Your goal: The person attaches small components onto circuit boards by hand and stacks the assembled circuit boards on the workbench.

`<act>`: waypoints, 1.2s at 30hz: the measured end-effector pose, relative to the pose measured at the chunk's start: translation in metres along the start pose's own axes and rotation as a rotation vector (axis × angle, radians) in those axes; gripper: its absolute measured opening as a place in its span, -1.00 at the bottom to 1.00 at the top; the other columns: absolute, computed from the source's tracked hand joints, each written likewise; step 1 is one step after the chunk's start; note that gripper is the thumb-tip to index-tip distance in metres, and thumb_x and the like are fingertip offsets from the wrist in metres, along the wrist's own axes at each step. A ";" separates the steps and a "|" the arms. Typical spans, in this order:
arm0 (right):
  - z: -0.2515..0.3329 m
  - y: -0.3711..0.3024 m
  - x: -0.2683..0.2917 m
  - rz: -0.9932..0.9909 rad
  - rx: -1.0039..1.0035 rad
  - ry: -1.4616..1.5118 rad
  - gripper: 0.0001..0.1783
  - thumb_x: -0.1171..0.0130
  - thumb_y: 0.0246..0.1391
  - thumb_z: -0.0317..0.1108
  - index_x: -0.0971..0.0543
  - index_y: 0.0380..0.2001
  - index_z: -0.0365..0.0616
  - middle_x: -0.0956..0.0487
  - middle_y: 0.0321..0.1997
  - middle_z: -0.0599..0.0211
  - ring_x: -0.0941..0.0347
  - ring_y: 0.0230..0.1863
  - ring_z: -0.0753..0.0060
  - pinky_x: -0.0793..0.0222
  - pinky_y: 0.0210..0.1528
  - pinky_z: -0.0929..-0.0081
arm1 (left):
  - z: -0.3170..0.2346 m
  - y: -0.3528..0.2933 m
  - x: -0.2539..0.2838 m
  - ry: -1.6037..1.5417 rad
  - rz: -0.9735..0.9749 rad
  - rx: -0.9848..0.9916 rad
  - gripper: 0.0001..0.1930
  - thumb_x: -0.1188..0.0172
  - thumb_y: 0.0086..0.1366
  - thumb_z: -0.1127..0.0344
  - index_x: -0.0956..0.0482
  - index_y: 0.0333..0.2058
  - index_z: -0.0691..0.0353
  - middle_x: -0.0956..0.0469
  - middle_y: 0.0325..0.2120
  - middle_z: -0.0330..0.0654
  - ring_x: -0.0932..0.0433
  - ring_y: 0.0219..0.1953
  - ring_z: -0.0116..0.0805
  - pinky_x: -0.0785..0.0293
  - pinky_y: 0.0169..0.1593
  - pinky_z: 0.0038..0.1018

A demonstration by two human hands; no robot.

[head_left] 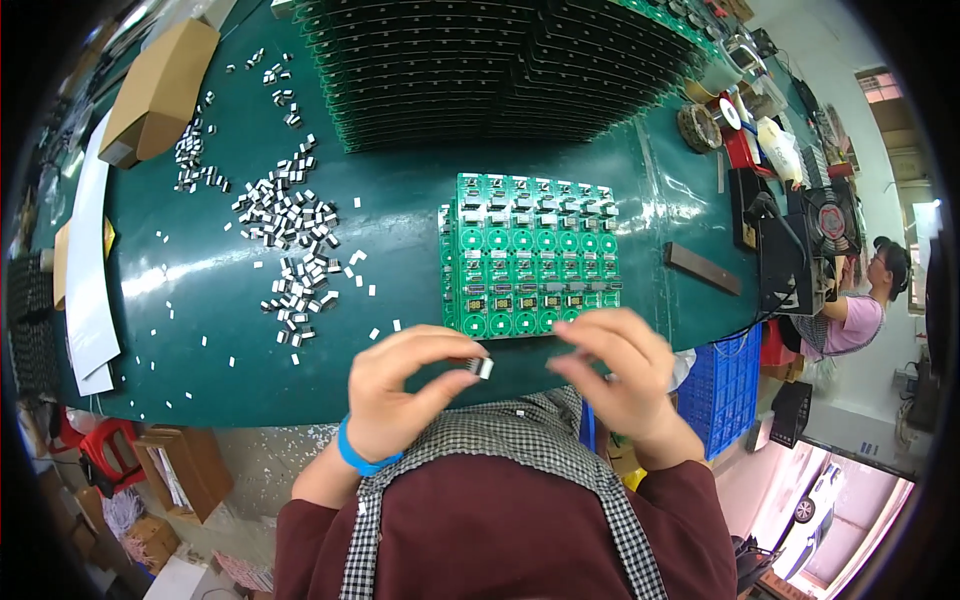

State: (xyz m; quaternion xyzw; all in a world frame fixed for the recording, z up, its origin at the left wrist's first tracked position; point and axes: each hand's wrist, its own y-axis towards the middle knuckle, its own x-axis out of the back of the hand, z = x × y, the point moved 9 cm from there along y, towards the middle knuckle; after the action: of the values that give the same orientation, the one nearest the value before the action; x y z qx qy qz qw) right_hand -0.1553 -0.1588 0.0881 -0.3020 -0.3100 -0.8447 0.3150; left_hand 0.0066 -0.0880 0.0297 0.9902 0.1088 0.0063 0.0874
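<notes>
Between the thumb and forefinger of my left hand point(395, 385) is a small display module point(485, 368), white on one face with dark pins showing. My left hand is just off the near left corner of a green circuit board panel point(523, 240), which lies on top of another. Rows of parts cover the panel, and several display modules sit in its lower row, with bare spots at the right end. My right hand point(630, 375) is by the panel's near right corner, thumb and forefinger apart with nothing seen between them.
A loose pile of display modules point(290, 215) spreads over the green table point(400, 220) to the left. Tall stacked circuit boards point(480, 80) stand at the back. A dark bar point(703, 268), a fan point(832, 222) and a blue crate point(722, 390) are right; a co-worker point(850, 315) sits beyond.
</notes>
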 end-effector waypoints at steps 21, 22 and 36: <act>0.007 -0.009 -0.032 -0.049 0.089 0.346 -0.74 -0.39 -0.30 -0.57 -0.61 -0.42 -0.22 -0.60 -0.37 0.24 -0.57 -0.38 0.36 -0.49 -0.39 0.54 | -0.011 0.000 -0.027 0.037 0.181 -0.279 -0.86 -0.32 0.04 0.49 -0.57 -0.40 0.29 -0.58 -0.45 -0.15 -0.58 -0.40 -0.22 -0.49 -0.32 -0.41; 0.007 -0.009 -0.033 -0.032 0.088 0.389 -0.74 -0.39 -0.29 -0.57 -0.61 -0.41 -0.23 -0.60 -0.37 0.23 -0.57 -0.38 0.37 -0.49 -0.38 0.55 | -0.013 -0.001 -0.028 0.039 0.195 -0.307 -0.86 -0.31 0.04 0.49 -0.56 -0.39 0.29 -0.57 -0.45 -0.15 -0.57 -0.40 -0.21 -0.49 -0.33 -0.40; 0.010 -0.005 -0.032 0.030 0.098 0.415 -0.77 -0.38 -0.23 -0.57 -0.60 -0.40 -0.24 -0.59 -0.36 0.21 -0.55 -0.40 0.37 -0.48 -0.38 0.54 | -0.012 -0.001 -0.031 0.004 0.196 -0.292 -0.81 -0.30 0.04 0.51 -0.57 -0.32 0.32 -0.58 -0.41 -0.11 -0.59 -0.36 -0.18 -0.50 -0.29 -0.40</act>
State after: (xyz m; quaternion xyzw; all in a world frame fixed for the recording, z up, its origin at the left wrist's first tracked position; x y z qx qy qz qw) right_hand -0.1361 -0.1381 0.0702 -0.1105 -0.2748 -0.8679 0.3988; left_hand -0.0245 -0.0919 0.0413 0.9728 0.0097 0.0328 0.2291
